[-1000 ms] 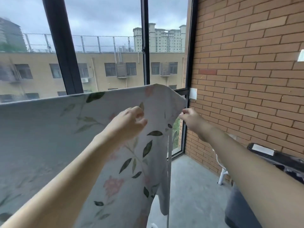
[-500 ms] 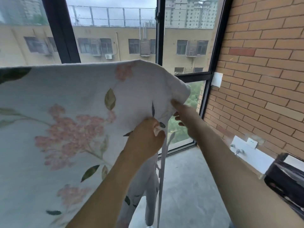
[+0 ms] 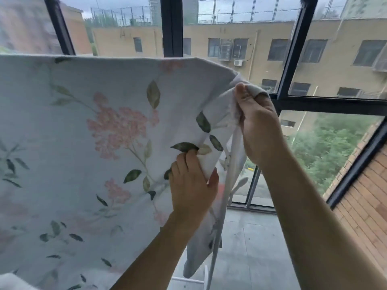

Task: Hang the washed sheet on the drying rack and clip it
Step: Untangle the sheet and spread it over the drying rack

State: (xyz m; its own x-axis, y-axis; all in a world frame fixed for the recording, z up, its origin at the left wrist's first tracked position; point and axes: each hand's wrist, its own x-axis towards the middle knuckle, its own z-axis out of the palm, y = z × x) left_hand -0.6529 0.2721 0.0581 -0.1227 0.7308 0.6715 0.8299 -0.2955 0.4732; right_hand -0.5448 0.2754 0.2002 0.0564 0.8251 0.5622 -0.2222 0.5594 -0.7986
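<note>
A white sheet [image 3: 79,143] printed with pink flowers and green leaves hangs over the top of the drying rack and fills the left of the view. My left hand [image 3: 191,185] grips the sheet's right edge lower down, thumb on one side and fingers on the other. My right hand [image 3: 255,126] pinches the sheet's upper right corner, which bunches around its fingers. A white upright of the drying rack [image 3: 227,185] shows just behind the sheet's edge, between my two hands. I see no clip.
Black-framed windows [image 3: 291,59] stand close behind the rack. A brick wall [image 3: 364,218] runs along the right. Grey floor tiles [image 3: 251,248] lie below, with the rack's white foot [image 3: 188,279] at the bottom.
My right hand has moved up and now pinches the sheet's top right corner. My left hand keeps hold of the edge lower down. The view has swung left, away from the brick wall.
</note>
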